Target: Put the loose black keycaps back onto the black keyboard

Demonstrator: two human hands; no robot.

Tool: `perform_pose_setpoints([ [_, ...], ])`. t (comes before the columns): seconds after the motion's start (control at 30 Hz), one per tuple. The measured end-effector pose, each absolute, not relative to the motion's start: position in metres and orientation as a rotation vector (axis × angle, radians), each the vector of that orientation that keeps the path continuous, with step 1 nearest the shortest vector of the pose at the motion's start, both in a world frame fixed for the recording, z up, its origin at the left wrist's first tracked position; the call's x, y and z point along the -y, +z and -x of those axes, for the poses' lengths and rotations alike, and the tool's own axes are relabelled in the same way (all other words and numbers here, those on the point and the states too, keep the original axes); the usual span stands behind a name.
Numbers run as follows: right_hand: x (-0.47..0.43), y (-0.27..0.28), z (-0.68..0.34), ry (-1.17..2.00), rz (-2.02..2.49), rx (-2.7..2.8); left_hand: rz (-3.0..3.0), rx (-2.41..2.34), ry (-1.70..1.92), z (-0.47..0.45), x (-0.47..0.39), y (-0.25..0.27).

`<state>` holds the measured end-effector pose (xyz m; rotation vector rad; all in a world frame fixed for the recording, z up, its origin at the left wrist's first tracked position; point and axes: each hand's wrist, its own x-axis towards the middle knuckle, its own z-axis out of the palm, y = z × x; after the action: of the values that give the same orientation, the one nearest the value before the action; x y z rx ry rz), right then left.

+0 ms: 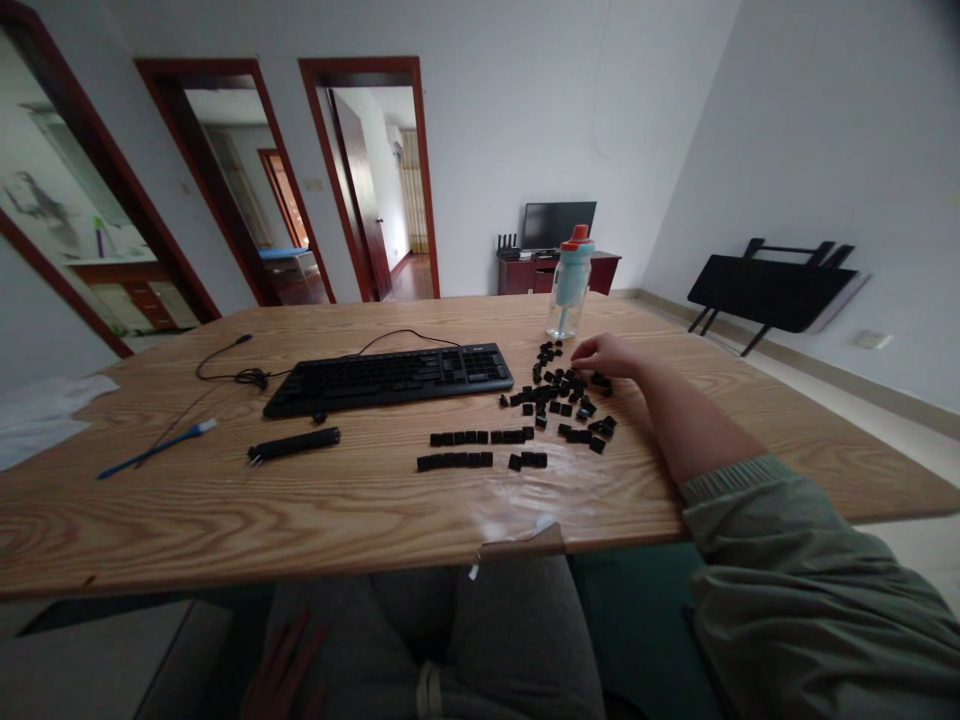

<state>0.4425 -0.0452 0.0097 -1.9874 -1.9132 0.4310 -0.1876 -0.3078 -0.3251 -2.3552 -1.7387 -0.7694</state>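
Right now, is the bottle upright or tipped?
Upright: the bottle stands with its base on the table, red cap at the top.

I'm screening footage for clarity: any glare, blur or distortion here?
Head view: the leftmost doorframe leans, likely wide-angle distortion; also head view: pale glare on the tabletop near its front edge, the left hand dim and blurred.

From the right hand (609, 354), a bottle (572, 283) blocks eleven o'clock and keycaps (551, 392) eight. Bare desk (720, 376) opens toward three.
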Motion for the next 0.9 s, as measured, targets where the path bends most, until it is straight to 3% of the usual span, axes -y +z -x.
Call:
perform_pose_setpoints([
  [0.23, 0.046, 0.018, -0.417, 0.28, 1.903, 1.957, 2.37, 1.824, -0.787, 0.183, 0.31, -0.319],
  [0.47, 0.036, 0.013, -0.391, 0.263, 1.857, 2.22, 2.354, 1.823, -0.798, 0.183, 0.31, -0.319],
  [0.9, 0.021, 0.004, -0.393, 0.262, 1.915, 2.191, 2.35, 1.838, -0.805, 0.184, 0.309, -0.322],
])
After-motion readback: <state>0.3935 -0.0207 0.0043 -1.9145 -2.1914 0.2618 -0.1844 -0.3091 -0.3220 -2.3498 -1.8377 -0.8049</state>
